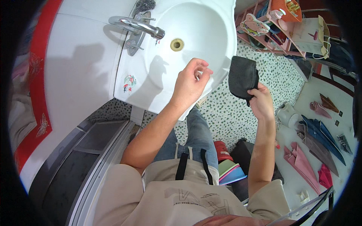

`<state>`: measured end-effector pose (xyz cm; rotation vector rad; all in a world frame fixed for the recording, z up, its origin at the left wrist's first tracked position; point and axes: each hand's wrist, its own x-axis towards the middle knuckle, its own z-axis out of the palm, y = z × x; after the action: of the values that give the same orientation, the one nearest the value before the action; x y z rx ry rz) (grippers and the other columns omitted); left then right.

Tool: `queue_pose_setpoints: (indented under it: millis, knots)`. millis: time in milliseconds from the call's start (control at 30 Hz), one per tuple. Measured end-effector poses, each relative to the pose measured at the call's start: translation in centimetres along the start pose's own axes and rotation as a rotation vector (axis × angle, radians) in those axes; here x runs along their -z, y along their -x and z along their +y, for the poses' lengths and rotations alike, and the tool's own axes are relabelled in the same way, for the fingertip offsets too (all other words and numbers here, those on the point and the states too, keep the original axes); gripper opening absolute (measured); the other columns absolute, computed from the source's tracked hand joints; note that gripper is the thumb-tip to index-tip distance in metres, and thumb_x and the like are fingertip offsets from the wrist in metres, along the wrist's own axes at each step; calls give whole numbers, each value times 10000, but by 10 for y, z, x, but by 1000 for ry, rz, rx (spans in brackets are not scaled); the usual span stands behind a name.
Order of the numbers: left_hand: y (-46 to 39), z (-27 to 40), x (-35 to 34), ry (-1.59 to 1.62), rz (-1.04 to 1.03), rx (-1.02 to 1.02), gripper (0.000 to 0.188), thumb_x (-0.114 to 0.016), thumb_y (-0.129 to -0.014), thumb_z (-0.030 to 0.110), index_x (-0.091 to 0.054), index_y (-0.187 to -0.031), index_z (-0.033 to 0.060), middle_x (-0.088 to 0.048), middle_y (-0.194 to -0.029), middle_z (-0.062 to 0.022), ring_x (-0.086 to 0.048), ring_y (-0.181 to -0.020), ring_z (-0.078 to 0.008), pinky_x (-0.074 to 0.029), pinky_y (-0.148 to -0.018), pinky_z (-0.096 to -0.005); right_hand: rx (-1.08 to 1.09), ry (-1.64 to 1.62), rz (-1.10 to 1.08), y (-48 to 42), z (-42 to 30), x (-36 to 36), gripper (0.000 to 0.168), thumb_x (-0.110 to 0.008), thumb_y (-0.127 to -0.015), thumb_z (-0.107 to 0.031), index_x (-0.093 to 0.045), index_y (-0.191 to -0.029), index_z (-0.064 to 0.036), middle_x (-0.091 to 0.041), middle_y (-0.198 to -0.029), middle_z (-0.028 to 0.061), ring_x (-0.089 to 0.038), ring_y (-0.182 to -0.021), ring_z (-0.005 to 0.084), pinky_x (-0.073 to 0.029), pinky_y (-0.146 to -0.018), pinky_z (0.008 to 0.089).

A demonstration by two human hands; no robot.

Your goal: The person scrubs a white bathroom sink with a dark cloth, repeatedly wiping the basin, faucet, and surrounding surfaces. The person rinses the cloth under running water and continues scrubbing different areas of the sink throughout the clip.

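Note:
My right hand grips the lower edge of a folded black cloth item, thumb on top, just beyond the right rim of the washbasin. Over the front part of the white ceramic washbasin is my left hand, its fingers curled loosely and apart, with nothing seen in them. A chrome faucet reaches over the basin from the left; no water is seen running from it. The brass-coloured drain shows uncovered at the bottom of the bowl.
A dark scrubber lies behind the faucet. At the upper right, a pink shelf rack holds bottles and an orange basket. Colourful plastic basins and a red bucket stand near my legs. Clothes hang at the right.

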<state>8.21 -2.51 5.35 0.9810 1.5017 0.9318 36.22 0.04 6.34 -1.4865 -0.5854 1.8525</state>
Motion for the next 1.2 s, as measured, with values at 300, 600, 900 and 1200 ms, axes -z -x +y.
queue_pose_setpoints:
  millis: [300, 600, 900, 1200]
  knots:
    - [7, -4, 26, 41, 24, 8, 185, -707, -990, 90, -612, -1145, 56, -744, -1021, -28, -593, -761, -78, -483, -708, -257, 243, 400, -4, -16, 13, -48, 431, -496, -889, 147, -731, -1238, 53, -768, -1234, 172, -732, -1140, 256, -527, -1065, 331]
    - [-17, -28, 62, -719, -422, -224, 608, -755, -901, 208, -584, -1474, 97, -677, -1390, -150, -678, -1205, -368, -563, -1017, -475, 881, 1632, -219, -46, 59, -104, 322, -588, -900, -39, -799, -1143, -38, -761, -1274, 122, -661, -1281, 352, -500, -1142, 421]
    - [-37, -81, 38, -995, -235, -136, 302, -639, -981, 187, -725, -1235, 47, -702, -1232, -173, -721, -1072, -358, -589, -925, -489, 868, 1942, -334, -120, 94, -134, 321, -580, -943, -97, -789, -1186, -86, -746, -1332, 95, -619, -1351, 325, -432, -1216, 395]
    - [-55, -80, 53, -1113, -302, -129, 154, -663, -897, 122, -806, -901, 65, -786, -940, -178, -779, -893, -356, -631, -792, -484, 446, 1993, -379, -107, 84, -178, 260, -581, -964, -114, -774, -1125, -47, -762, -1274, 81, -649, -1319, 268, -506, -1128, 382]
